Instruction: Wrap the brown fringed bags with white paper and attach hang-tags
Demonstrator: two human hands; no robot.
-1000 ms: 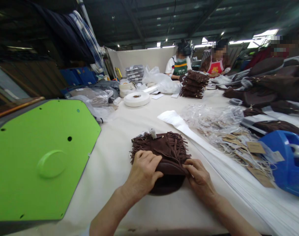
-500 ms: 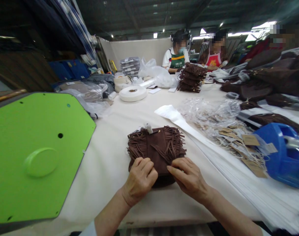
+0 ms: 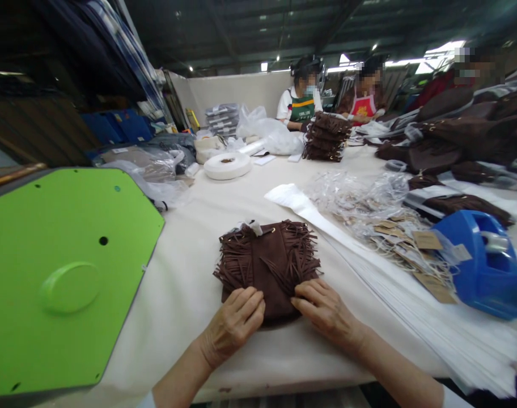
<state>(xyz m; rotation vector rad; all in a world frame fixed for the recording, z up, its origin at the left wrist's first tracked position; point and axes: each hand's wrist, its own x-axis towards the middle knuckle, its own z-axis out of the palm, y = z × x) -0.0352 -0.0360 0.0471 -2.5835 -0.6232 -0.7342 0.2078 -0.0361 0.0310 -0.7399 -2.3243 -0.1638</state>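
A dark brown fringed bag [image 3: 270,263] lies flat on the pale table in front of me, its gold-eyeleted top edge pointing away and some white wrapping at that edge. My left hand [image 3: 237,317] has its fingers curled onto the bag's lower left corner. On the lower right part, my right hand [image 3: 324,309] pinches the bag with thumb and fingers, close to the fringe. The fingertips of both hands are partly hidden. Long white sheets [image 3: 381,277] run past the bag on the right.
At left stands a green panel [image 3: 71,226]. A blue tape dispenser [image 3: 479,260] and tags [image 3: 426,239] with clear plastic lie at right. Farther back are a white tape roll [image 3: 227,166], stacked brown fringed bags [image 3: 326,136] and co-workers [image 3: 301,105] across the table.
Both hands have shifted slightly toward me and loosened a little along the bag's lower part. More of its lower edge shows between them. The bag's left fringe spreads farther outward.
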